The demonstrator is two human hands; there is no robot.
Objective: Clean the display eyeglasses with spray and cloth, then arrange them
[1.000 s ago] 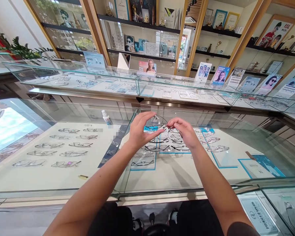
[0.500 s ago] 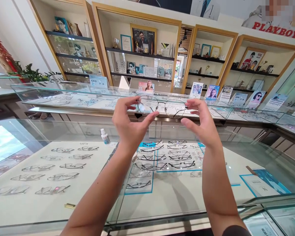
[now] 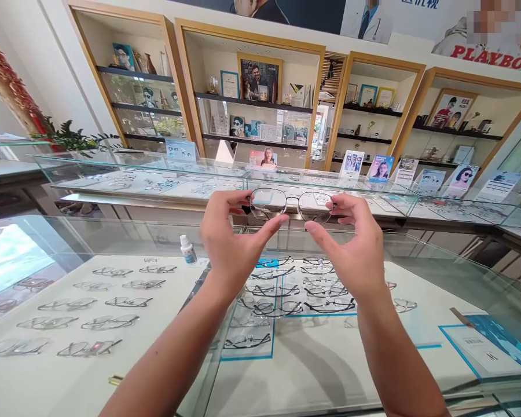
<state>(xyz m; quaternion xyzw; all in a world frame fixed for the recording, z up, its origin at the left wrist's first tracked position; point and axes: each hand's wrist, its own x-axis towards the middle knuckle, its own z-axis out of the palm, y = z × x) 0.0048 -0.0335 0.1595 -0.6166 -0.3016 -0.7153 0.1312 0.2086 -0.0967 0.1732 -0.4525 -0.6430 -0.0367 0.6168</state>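
Observation:
A pair of thin dark-rimmed eyeglasses (image 3: pixel 292 197) is held up between both hands, above the glass display case. My left hand (image 3: pixel 231 237) grips the left end of the frame, its thumb stretched along below the left lens. At the other end my right hand (image 3: pixel 351 243) has its fingers at the hinge and its thumb under the right lens. The lenses are clear, and the counter behind shows through them. The temples are mostly hidden behind the lenses and fingers. Below, several dark-framed glasses (image 3: pixel 330 305) lie in rows inside the case.
A white spray bottle (image 3: pixel 188 250) stands left of my forearm. More glasses (image 3: pixel 108 321) lie in rows at the left. A second glass counter (image 3: pixel 156 179) with advertising cards (image 3: pixel 380 168) crosses behind, before wooden shelves (image 3: pixel 252 98). A blue-and-white leaflet (image 3: pixel 481 341) lies at the right.
The eyeglasses have come slightly lower in view and are levelled. My right thumb has moved left, in under the right lens. The view has tilted up a little.

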